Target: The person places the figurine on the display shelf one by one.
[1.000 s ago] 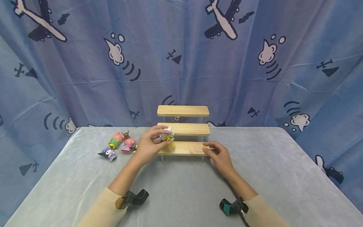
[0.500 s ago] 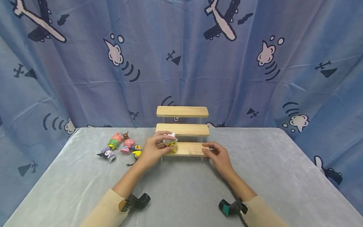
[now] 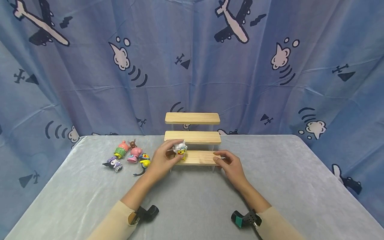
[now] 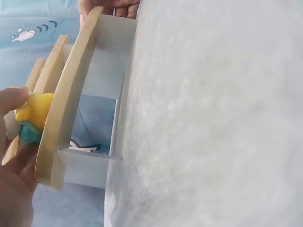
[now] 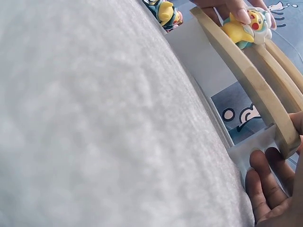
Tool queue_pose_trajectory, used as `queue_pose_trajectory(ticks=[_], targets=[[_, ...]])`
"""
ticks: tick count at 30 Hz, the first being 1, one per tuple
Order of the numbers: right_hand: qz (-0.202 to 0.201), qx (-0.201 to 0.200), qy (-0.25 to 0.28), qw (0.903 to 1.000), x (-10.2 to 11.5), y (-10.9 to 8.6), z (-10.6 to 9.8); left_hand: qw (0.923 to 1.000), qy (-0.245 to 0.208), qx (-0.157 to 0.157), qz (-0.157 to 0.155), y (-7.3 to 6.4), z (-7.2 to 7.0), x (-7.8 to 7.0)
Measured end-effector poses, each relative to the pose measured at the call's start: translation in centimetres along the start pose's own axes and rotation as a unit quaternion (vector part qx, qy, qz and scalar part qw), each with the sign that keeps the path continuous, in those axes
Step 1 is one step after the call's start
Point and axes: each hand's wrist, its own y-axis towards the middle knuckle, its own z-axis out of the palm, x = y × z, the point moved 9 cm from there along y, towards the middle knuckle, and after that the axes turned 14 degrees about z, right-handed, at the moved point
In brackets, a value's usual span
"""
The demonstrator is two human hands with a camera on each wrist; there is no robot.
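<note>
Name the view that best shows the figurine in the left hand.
The right wrist view: the figurine is large there, its face showing. The head view shows its face too, but small; the left wrist view shows yellow and teal parts, no face.

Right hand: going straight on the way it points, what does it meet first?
The bottom board: the right hand already grips its right end, so it would probably push that. The clear support is close too; whether the hand touches it is hard to tell.
</note>
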Motion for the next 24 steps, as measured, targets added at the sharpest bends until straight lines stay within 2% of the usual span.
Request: queue_pose_trajectory(ticks=[2, 5, 9, 13, 18, 21, 24], targets=[[-0.002, 0.001, 0.001, 1.0, 0.1, 0.0, 0.0, 0.9998, 0.014, 0.011, 0.0, 0.1, -0.1, 0.0], [-0.003, 0.002, 0.003, 1.0, 0.2, 0.1, 0.0, 0.9946, 0.089, 0.054, 0.002, 0.3, -0.2, -0.4], [-0.003, 0.002, 0.005, 1.0, 0.1, 0.0, 0.0, 0.9735, 0.197, 0.116, 0.005, 0.6, -0.7, -1.5], [-0.002, 0.003, 0.004, 1.0, 0.0, -0.1, 0.1, 0.9613, 0.232, 0.15, 0.001, 0.9, -1.3, -2.3], [-0.002, 0.003, -0.001, 1.0, 0.2, -0.1, 0.0, 0.9519, 0.254, 0.171, 0.004, 1.2, -1.7, -2.7], [-0.002, 0.0, 0.002, 1.0, 0.2, -0.1, 0.0, 0.9523, 0.254, 0.169, 0.008, 1.2, -1.8, -2.7], [-0.003, 0.001, 0.002, 1.0, 0.2, -0.2, 0.2, 0.9585, 0.236, 0.16, 0.008, 1.1, -1.7, -2.6]])
